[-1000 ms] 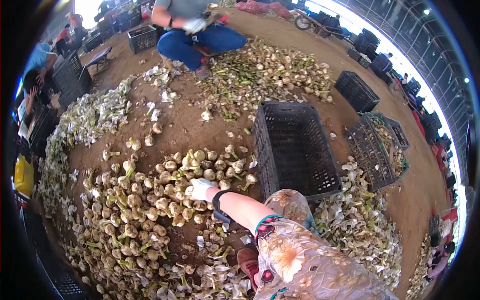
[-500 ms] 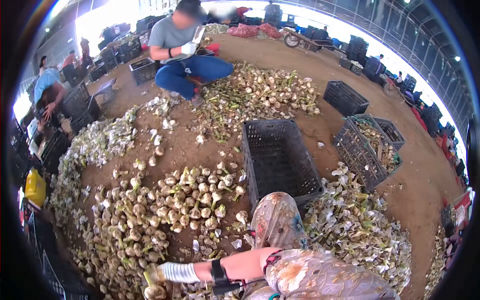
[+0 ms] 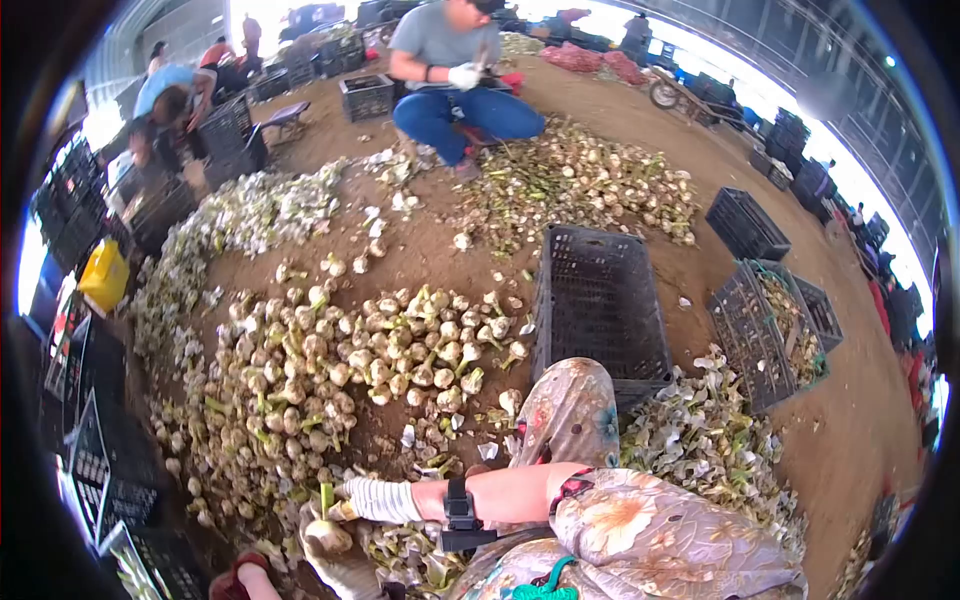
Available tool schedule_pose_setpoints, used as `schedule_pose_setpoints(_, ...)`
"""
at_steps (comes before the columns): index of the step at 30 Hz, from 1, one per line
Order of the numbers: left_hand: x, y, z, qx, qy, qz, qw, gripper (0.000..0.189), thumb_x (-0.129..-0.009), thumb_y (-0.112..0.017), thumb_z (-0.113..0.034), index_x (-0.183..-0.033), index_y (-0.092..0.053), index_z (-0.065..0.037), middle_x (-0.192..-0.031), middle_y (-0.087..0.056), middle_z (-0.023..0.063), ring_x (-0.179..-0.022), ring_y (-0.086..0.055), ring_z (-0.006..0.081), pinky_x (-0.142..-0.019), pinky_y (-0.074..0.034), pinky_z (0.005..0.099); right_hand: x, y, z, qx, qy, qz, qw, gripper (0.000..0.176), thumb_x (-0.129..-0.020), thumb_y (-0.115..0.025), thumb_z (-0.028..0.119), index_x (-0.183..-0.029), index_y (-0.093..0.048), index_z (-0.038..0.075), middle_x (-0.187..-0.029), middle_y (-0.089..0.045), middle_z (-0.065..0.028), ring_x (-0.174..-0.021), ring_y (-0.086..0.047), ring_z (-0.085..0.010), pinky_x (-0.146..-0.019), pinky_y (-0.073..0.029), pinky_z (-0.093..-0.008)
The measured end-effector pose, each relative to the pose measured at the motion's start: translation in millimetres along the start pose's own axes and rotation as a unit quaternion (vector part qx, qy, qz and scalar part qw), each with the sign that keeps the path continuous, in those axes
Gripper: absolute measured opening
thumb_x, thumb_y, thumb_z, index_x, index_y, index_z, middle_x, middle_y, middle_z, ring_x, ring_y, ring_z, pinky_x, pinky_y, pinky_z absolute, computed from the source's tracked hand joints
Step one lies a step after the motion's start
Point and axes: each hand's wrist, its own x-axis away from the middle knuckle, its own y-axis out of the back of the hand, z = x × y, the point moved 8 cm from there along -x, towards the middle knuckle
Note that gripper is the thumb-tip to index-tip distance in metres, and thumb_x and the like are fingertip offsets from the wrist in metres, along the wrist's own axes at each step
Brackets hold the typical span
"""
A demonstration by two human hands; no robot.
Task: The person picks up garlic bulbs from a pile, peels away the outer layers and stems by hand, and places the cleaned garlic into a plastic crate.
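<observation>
My left hand [image 3: 338, 568], in a dirty pale glove, is closed round a garlic bulb [image 3: 327, 537] whose green stem points up. From the right, my right hand [image 3: 348, 502] reaches to the stem, its fingers closed in a glove with a white ribbed cuff. What it holds is hidden. A black strap with a small device [image 3: 461, 515] is on that forearm. Beyond both hands spreads a large heap of garlic bulbs [image 3: 290, 375] with short stems. Loose skins and cut stems [image 3: 415, 555] lie beside and below my hands.
A black crate [image 3: 603, 305] stands beyond my knee, with peelings [image 3: 690, 425] to its right. A filled crate [image 3: 765, 330] stands farther right. Across the heap a person [image 3: 450, 75] in a grey shirt sits by more garlic. A yellow container [image 3: 103, 275] and dark crates line the left.
The view has shifted, so the scene sits farther right and my hands show higher in the frame. My left hand and the bulb now show more fully beside my right hand.
</observation>
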Motion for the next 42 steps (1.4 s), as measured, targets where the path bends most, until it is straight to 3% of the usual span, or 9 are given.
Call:
schedule_pose_setpoints(4,-5,10,4,0.074,0.042,0.025,0.996,0.040,-0.085,-0.052,-0.043,-0.105,-0.054,-0.008,-0.100,-0.058,0.0073,-0.088,-0.056,0.0193,-0.077,-0.047,0.0337,-21,11,-23,0.329,0.078,-0.051,0.940,0.016,-0.081,-0.060,0.017,-0.093,-0.059,0.006,-0.072,-0.057,-0.0013,-0.066,-0.055,-0.0129,-0.055,-0.044,-0.0281)
schedule_pose_setpoints(8,-11,8,-1,-0.004,-0.013,0.012,1.000,0.043,-0.080,-0.060,-0.041,-0.108,-0.053,-0.009,-0.102,-0.057,0.0056,-0.091,-0.056,0.0203,-0.083,-0.046,0.0375,-9,8,-19,-0.068,0.013,-0.029,0.997,0.018,-0.085,-0.061,0.026,-0.094,-0.060,0.010,-0.078,-0.058,0.0054,-0.068,-0.052,-0.0045,-0.056,-0.044,-0.0215)
schedule_pose_setpoints(19,-12,36,37,0.123,0.179,-0.010,0.976,0.053,-0.083,-0.049,-0.054,-0.104,-0.054,-0.006,-0.091,-0.062,0.0113,-0.079,-0.059,0.0253,-0.069,-0.049,0.0378,0,1,-24,0.044,-0.058,-0.035,0.997,0.013,-0.088,-0.054,0.013,-0.095,-0.060,0.004,-0.068,-0.058,-0.0001,-0.049,-0.048,-0.0060,-0.044,-0.042,-0.0206)
schedule_pose_setpoints(25,-4,28,1,-0.191,-0.112,-0.001,0.975,0.061,-0.081,-0.067,-0.019,-0.133,-0.035,-0.013,-0.114,-0.049,0.0045,-0.099,-0.049,0.0134,-0.090,-0.042,0.0279,-17,18,-45,-0.026,-0.046,-0.078,0.996,0.016,-0.087,-0.056,0.015,-0.101,-0.061,0.007,-0.080,-0.061,0.0019,-0.056,-0.053,-0.0051,-0.049,-0.045,-0.0179)
schedule_pose_setpoints(29,-14,51,27,0.064,0.126,-0.100,0.985,0.040,-0.087,-0.048,-0.041,-0.110,-0.052,-0.009,-0.086,-0.061,0.0117,-0.059,-0.059,0.0211,-0.046,-0.051,0.0358,-12,5,5,0.387,0.155,-0.031,0.908,0.020,-0.081,-0.059,0.006,-0.100,-0.059,0.001,-0.083,-0.064,-0.0034,-0.070,-0.055,-0.0116,-0.064,-0.046,-0.0279)
schedule_pose_setpoints(33,-13,20,14,0.093,0.235,0.040,0.967,0.043,-0.085,-0.048,-0.046,-0.101,-0.054,-0.007,-0.081,-0.062,0.0127,-0.056,-0.058,0.0232,-0.044,-0.050,0.0360,-19,11,-15,0.061,0.100,-0.069,0.991,0.018,-0.082,-0.057,0.001,-0.100,-0.059,0.003,-0.091,-0.063,-0.0005,-0.084,-0.054,-0.0078,-0.075,-0.045,-0.0242)
schedule_pose_setpoints(34,-19,34,14,0.095,0.186,-0.093,0.973,0.047,-0.086,-0.047,-0.048,-0.106,-0.053,-0.006,-0.088,-0.062,0.0125,-0.066,-0.061,0.0245,-0.052,-0.053,0.0389,-21,17,-24,0.046,0.084,-0.082,0.992,0.016,-0.085,-0.056,0.002,-0.100,-0.058,0.005,-0.092,-0.061,0.0022,-0.085,-0.052,-0.0065,-0.076,-0.043,-0.0226)
schedule_pose_setpoints(38,-11,36,-10,-0.130,-0.069,-0.009,0.989,0.075,-0.075,-0.070,-0.006,-0.136,-0.025,-0.011,-0.111,-0.053,0.0086,-0.096,-0.055,0.0170,-0.077,-0.051,0.0306,-12,9,-20,0.038,0.074,-0.121,0.989,0.015,-0.084,-0.055,0.003,-0.100,-0.056,0.004,-0.089,-0.061,-0.0010,-0.080,-0.053,-0.0078,-0.072,-0.044,-0.0231)
schedule_pose_setpoints(42,-17,42,-29,-0.223,-0.193,-0.038,0.955,0.061,-0.072,-0.071,0.000,-0.123,-0.038,-0.008,-0.110,-0.053,0.0081,-0.099,-0.053,0.0173,-0.085,-0.046,0.0297,-11,5,-10,0.221,0.160,-0.104,0.957,0.019,-0.081,-0.052,-0.001,-0.099,-0.057,-0.001,-0.086,-0.062,-0.0091,-0.078,-0.054,-0.0117,-0.071,-0.045,-0.0253)
